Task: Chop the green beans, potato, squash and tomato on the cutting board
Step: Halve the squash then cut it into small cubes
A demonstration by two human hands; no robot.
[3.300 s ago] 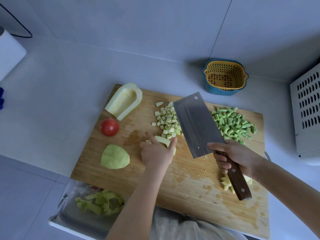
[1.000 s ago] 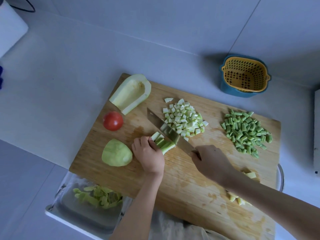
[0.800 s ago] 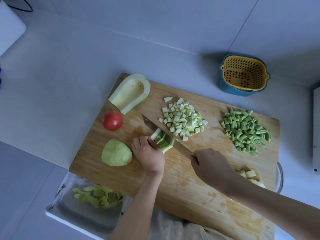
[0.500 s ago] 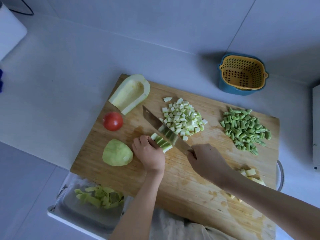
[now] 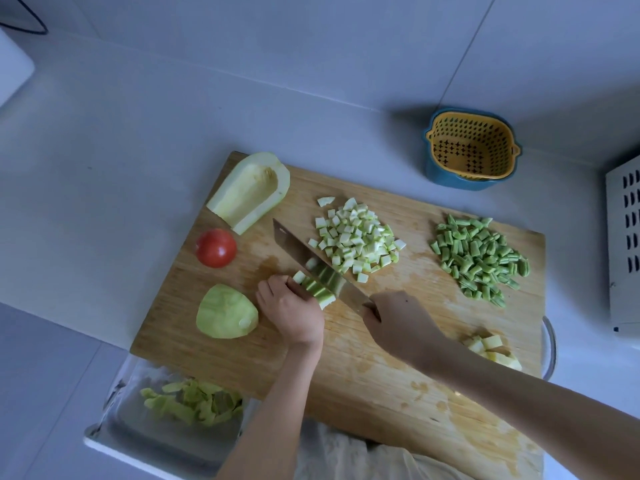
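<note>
Since raised pose: knife (image 5: 304, 259) down across squash strips (image 5: 317, 291). Grip: left hand (image 5: 291, 313) curled on strips, right hand (image 5: 398, 323) clamped on knife handle. Dicing continues; tomato (image 5: 216, 247) untouched.

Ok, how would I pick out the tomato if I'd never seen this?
Start at the wooden cutting board and go to its left edge. The tomato sits there between the hollowed squash half and the peeled green piece; it is the only red thing there.

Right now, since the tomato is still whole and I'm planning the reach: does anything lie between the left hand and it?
Nothing visible does: only bare cutting board lies between the left hand and the tomato. The peeled pale-green chunk sits beside that path.
</note>
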